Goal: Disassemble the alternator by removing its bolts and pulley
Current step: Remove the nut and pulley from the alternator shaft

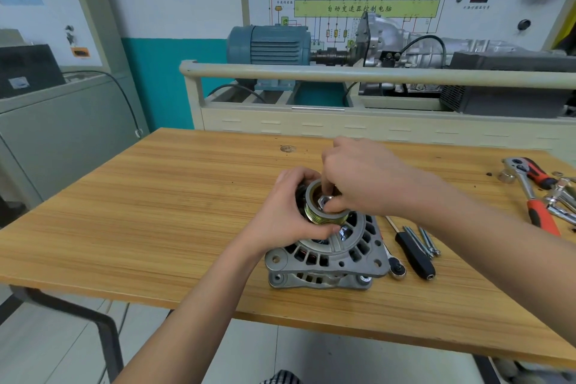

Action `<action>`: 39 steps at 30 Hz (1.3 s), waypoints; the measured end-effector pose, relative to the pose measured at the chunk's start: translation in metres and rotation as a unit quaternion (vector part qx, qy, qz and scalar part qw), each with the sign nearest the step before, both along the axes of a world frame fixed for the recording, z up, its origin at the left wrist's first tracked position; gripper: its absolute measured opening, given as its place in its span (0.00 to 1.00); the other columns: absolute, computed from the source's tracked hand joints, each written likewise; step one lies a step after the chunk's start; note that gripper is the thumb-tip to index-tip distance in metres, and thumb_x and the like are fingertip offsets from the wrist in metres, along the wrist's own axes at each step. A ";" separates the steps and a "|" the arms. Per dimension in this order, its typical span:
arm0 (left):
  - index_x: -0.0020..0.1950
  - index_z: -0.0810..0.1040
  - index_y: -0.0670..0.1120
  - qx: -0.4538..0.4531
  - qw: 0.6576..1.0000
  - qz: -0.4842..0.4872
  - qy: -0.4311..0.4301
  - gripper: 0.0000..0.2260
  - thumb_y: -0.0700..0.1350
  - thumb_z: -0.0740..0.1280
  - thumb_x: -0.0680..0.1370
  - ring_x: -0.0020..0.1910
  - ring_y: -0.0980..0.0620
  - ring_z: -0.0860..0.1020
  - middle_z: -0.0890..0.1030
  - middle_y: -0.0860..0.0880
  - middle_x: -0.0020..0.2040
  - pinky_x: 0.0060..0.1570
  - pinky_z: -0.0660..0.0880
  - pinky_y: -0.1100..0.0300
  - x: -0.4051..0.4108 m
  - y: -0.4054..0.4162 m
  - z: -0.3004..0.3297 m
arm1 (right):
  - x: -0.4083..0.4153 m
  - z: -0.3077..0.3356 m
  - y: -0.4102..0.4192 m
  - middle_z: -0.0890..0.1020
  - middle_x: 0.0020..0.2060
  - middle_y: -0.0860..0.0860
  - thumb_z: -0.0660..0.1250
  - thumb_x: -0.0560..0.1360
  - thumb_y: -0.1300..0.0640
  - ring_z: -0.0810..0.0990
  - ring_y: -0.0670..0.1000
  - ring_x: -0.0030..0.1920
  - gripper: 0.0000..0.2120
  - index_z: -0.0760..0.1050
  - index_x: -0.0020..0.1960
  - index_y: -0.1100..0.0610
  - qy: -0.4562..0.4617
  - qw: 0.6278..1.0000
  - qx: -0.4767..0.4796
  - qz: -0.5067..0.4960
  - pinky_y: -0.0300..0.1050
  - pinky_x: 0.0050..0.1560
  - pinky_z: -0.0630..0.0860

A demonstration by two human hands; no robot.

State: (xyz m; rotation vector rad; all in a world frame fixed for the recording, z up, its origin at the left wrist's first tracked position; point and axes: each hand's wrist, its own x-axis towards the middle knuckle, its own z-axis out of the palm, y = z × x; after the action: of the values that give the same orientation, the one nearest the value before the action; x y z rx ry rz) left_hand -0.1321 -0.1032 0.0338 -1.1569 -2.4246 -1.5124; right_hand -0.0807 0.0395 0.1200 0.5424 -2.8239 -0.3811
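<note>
Alternator sits on the table, near edge, pulley facing up. My left hand wraps the pulley from 9 o'clock, fingers curled round its grooved rim. My right hand comes in from 3 o'clock, fingers pinching the nut at pulley centre. Loose bolts and black-handled screwdriver lie at 3 o'clock, just beside the housing; ratchets further out.

left hand curled, right hand pinching
</note>
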 end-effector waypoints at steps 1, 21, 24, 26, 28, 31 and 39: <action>0.57 0.73 0.49 -0.001 1.000 -0.002 0.000 0.30 0.47 0.82 0.60 0.56 0.57 0.70 0.75 0.51 0.54 0.50 0.66 0.71 0.001 0.000 0.000 | 0.000 0.000 -0.001 0.72 0.42 0.45 0.71 0.72 0.44 0.63 0.47 0.46 0.12 0.81 0.48 0.51 -0.004 1.000 0.008 0.013 0.39 0.37 0.58; 0.53 0.70 0.59 -0.010 1.000 0.009 0.020 0.28 0.49 0.82 0.61 0.57 0.61 0.68 0.71 0.63 0.51 0.52 0.66 0.75 0.004 0.002 0.002 | 0.003 0.010 0.004 0.74 0.40 0.44 0.72 0.71 0.44 0.65 0.46 0.47 0.13 0.81 0.52 0.48 -0.024 0.999 -0.040 -0.008 0.42 0.41 0.65; 0.55 0.71 0.54 -0.009 1.000 0.011 0.024 0.28 0.48 0.82 0.61 0.56 0.60 0.68 0.71 0.62 0.51 0.51 0.65 0.76 0.003 0.003 0.001 | 0.006 -0.003 -0.003 0.73 0.42 0.47 0.69 0.73 0.44 0.66 0.49 0.48 0.14 0.79 0.51 0.53 0.010 1.000 -0.008 -0.013 0.44 0.40 0.62; 0.54 0.71 0.56 -0.006 1.000 0.008 0.024 0.27 0.48 0.82 0.62 0.56 0.61 0.67 0.71 0.62 0.51 0.51 0.64 0.77 0.003 0.002 0.001 | 0.005 -0.001 -0.005 0.72 0.42 0.46 0.70 0.74 0.50 0.68 0.48 0.48 0.08 0.80 0.51 0.51 -0.006 1.000 -0.020 0.006 0.42 0.39 0.61; 0.52 0.69 0.59 -0.005 1.000 0.004 0.020 0.27 0.48 0.82 0.62 0.56 0.64 0.67 0.71 0.63 0.51 0.51 0.64 0.78 0.004 0.002 0.002 | 0.004 0.007 -0.002 0.70 0.38 0.41 0.71 0.73 0.56 0.67 0.45 0.45 0.08 0.81 0.51 0.47 -0.034 0.997 -0.062 0.012 0.38 0.34 0.60; 0.55 0.71 0.55 -0.007 1.000 0.006 0.021 0.27 0.48 0.82 0.62 0.56 0.62 0.67 0.71 0.62 0.51 0.51 0.65 0.76 0.004 0.002 0.001 | 0.003 0.012 0.003 0.70 0.34 0.41 0.74 0.70 0.47 0.68 0.46 0.44 0.10 0.81 0.51 0.46 -0.019 0.997 -0.079 -0.007 0.38 0.32 0.60; 0.51 0.70 0.59 0.000 1.000 0.002 0.022 0.26 0.47 0.82 0.62 0.56 0.63 0.67 0.72 0.61 0.51 0.51 0.65 0.75 0.004 0.002 0.001 | 0.003 0.005 -0.004 0.72 0.35 0.41 0.72 0.72 0.56 0.70 0.45 0.43 0.09 0.82 0.51 0.49 -0.038 0.996 -0.083 -0.005 0.37 0.31 0.60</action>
State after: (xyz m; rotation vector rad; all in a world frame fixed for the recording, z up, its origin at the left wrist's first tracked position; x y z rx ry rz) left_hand -0.1286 -0.1010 0.0347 -1.1728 -2.3977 -1.4681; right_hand -0.0775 0.0359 0.1247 0.5177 -2.8969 -0.1281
